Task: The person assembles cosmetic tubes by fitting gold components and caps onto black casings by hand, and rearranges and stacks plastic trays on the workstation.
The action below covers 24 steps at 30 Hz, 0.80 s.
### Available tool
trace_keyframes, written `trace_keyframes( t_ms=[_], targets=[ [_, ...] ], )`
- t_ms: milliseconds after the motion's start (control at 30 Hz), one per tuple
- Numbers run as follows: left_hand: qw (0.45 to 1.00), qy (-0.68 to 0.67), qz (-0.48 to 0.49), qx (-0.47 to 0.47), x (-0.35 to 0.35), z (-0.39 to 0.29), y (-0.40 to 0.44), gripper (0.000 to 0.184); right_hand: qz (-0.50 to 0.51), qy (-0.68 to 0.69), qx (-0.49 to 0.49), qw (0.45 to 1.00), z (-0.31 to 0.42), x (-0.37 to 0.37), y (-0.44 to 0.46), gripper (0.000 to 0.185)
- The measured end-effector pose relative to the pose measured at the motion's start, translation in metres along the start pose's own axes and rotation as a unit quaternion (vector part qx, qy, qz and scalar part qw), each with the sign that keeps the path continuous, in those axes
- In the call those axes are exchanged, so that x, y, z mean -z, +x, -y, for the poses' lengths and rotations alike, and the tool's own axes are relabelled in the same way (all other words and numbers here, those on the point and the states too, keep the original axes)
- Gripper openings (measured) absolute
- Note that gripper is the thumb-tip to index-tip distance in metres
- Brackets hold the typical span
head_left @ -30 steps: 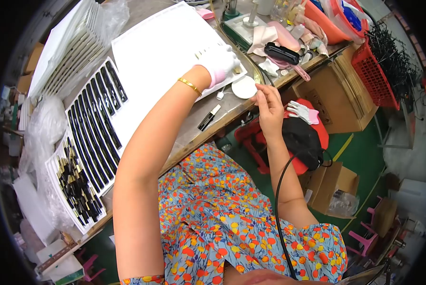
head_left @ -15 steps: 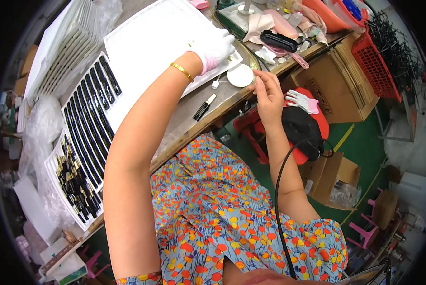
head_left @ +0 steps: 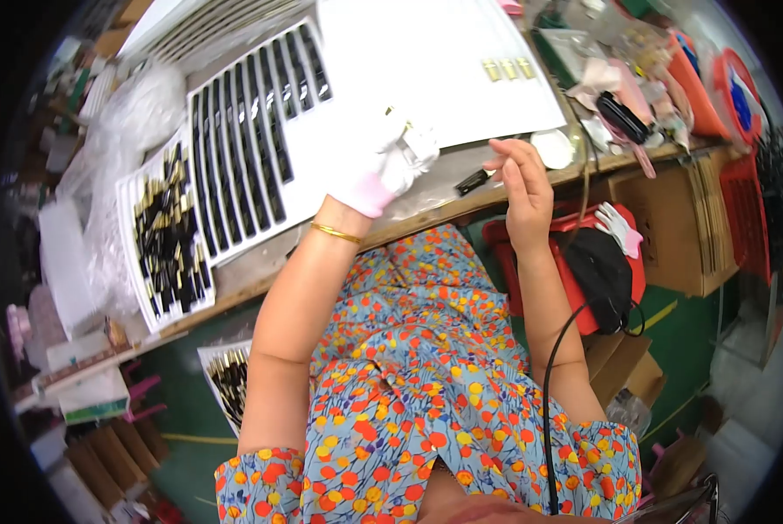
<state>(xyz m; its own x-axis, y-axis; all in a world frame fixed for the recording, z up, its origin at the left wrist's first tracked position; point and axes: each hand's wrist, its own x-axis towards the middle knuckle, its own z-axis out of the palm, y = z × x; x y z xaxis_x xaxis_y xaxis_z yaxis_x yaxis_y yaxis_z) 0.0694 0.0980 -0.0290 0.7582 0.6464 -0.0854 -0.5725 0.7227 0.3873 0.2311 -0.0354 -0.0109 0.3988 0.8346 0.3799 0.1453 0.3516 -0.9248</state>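
Black tube (head_left: 472, 182) has a slim, dark body

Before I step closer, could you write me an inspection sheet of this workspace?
Surface: grey bench with a wooden front edge.
Job's things: white tray bearing three gold-coloured pieces; rows of black pieces; a jumbled pile of black-and-gold pieces; one black tube near the bench edge.
Clutter: black case; clear plastic.
Grips: gloved left hand, gold-coloured bits at its fingers, hold unclear; bare right hand near the tube, contact unclear.
Cables: black cable in front of the person.
Surroundings: cardboard boxes; green floor.
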Motion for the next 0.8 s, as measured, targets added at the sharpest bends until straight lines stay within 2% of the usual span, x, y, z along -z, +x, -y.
trace_keyframes(
  t_ms=[33, 67, 133, 167, 267, 333, 467, 533, 567, 667, 733, 767, 800],
  targets=[
    [0.999, 0.017, -0.051, -0.007, -0.01, -0.002, -0.015, 0.023, 0.057, -0.006, 0.009, 0.998, 0.0, -0.008, -0.001, 0.035],
    [0.998, 0.013, -0.058, -0.018, -0.017, -0.003, -0.025, 0.023, 0.07, -0.002, 0.007, 0.998, 0.0, -0.019, -0.002, 0.035],
    [0.985, 0.023, -0.17, -0.023, -0.022, -0.004, -0.038, 0.022, 0.117, 0.114, 0.041, 0.986, -0.002, -0.043, -0.007, 0.059],
    [0.985, 0.018, -0.172, -0.03, -0.015, -0.005, -0.041, 0.022, 0.153, 0.134, -0.008, 0.979, -0.001, -0.05, -0.009, 0.077],
    [0.979, 0.061, -0.169, -0.093, 0.003, -0.011, -0.052, 0.025, 0.156, 0.174, -0.043, 0.971, 0.005, -0.069, -0.011, 0.078],
    [0.992, 0.054, -0.116, -0.008, -0.001, -0.02, -0.063, 0.023, 0.17, 0.193, -0.052, 0.965, 0.005, -0.074, -0.013, 0.079],
    [0.985, 0.105, -0.126, -0.052, -0.008, -0.026, -0.072, 0.021, 0.176, 0.265, -0.096, 0.943, 0.008, -0.078, -0.014, 0.077],
    [0.99, 0.073, -0.124, -0.01, -0.002, -0.029, -0.076, 0.014, 0.17, 0.312, -0.132, 0.925, 0.007, -0.077, -0.015, 0.076],
    [0.99, 0.07, -0.121, -0.01, 0.002, -0.031, -0.078, 0.014, 0.158, 0.359, -0.168, 0.905, 0.007, -0.076, -0.016, 0.075],
    [0.996, -0.005, -0.092, 0.008, 0.017, -0.036, -0.084, 0.017, 0.144, 0.367, -0.203, 0.896, 0.009, -0.075, -0.016, 0.073],
    [0.998, -0.041, -0.008, 0.049, 0.019, -0.04, -0.09, 0.019, 0.138, 0.387, -0.23, 0.882, 0.008, -0.074, -0.017, 0.073],
    [0.998, -0.041, -0.009, 0.048, 0.018, -0.038, -0.09, 0.019, 0.131, 0.408, -0.256, 0.866, 0.007, -0.075, -0.017, 0.072],
    [0.997, 0.003, -0.073, -0.011, 0.008, -0.034, -0.09, 0.02, 0.132, 0.408, -0.257, 0.866, 0.006, -0.076, -0.018, 0.072]
  ],
)
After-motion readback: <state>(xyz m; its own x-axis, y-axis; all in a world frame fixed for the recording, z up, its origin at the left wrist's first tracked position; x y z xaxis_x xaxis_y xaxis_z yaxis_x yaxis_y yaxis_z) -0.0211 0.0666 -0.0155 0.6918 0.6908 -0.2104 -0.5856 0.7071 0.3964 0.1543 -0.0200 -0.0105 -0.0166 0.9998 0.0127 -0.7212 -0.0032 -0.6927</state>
